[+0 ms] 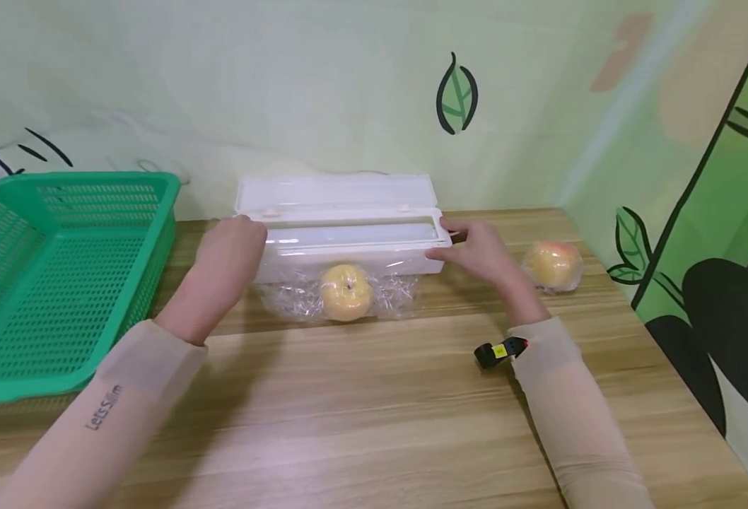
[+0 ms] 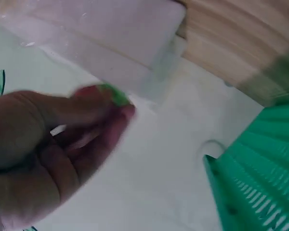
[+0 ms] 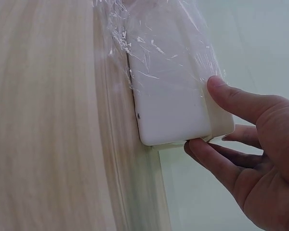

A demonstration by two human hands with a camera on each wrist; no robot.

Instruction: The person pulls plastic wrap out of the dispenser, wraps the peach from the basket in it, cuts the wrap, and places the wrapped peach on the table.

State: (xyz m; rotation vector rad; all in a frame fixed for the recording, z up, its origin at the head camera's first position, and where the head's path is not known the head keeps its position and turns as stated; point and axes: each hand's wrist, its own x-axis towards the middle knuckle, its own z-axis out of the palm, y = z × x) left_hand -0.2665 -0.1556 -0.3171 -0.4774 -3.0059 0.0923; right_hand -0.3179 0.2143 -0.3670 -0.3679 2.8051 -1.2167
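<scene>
A white cling film dispenser (image 1: 355, 258) stands near the wall with its lid (image 1: 336, 192) raised and a film roll (image 1: 361, 233) inside. Clear film (image 1: 294, 293) runs from its front down over a yellow fruit (image 1: 346, 293), which looks like an apple. My left hand (image 1: 230, 247) is at the dispenser's left end; in the left wrist view its thumb and fingers pinch a small green piece (image 2: 116, 95) beside the dispenser's edge. With thumb and fingers, my right hand (image 1: 482, 251) grips the dispenser's right end. In the right wrist view, the thumb lies by the film edge.
At the left stands a green plastic basket (image 1: 68, 382) with slotted walls. Another yellow-red fruit (image 1: 553, 266), wrapped in film, sits at the right. A small black device with a yellow label (image 1: 500, 351) is at the right sleeve. The wall (image 1: 348, 92) rises behind the wooden table (image 1: 348, 410).
</scene>
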